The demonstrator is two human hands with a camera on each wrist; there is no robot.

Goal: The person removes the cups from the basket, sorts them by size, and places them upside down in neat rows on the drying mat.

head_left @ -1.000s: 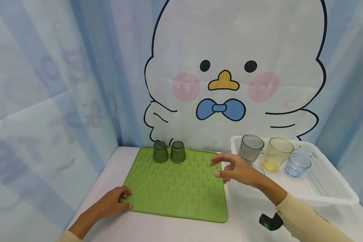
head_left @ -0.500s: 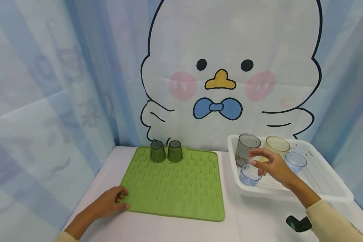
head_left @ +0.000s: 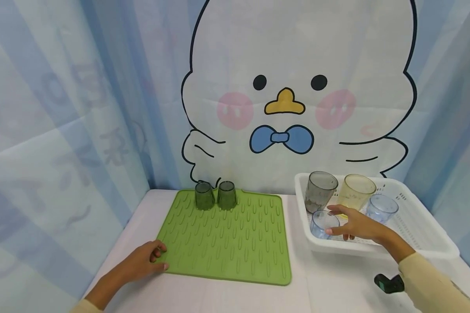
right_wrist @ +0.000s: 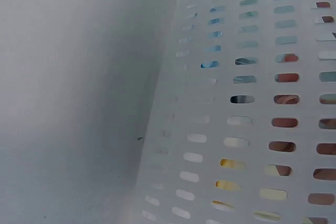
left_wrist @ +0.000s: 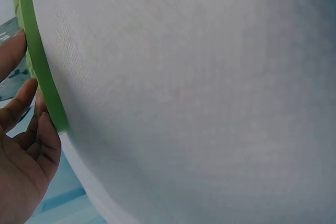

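Note:
In the head view my right hand [head_left: 358, 224] is inside the white basket, spread about the right side of a small blue glass [head_left: 320, 224]. Its index finger lies at the far rim and the thumb overlaps the near side. In the right wrist view the perforated basket wall mostly hides that hand. At the lower left edge of the green drying mat [head_left: 227, 243], my left hand [head_left: 140, 261] rests with loosely bent fingers. The left wrist view has those fingers [left_wrist: 23, 98] right at the mat's edge. Two dark green glasses [head_left: 204, 196] stand upside down at the mat's back.
The white basket [head_left: 427, 234] stands at the right of the table. It also holds a grey glass [head_left: 320, 191], a yellow glass [head_left: 355, 191] and another blue glass [head_left: 383, 208]. A dark device [head_left: 389, 284] shows by the right sleeve. Curtains hang behind and left.
My right hand has moved right from over the mat to the basket, then lowered to the small blue glass. The left hand has stayed at the mat's edge. The view shifted slightly.

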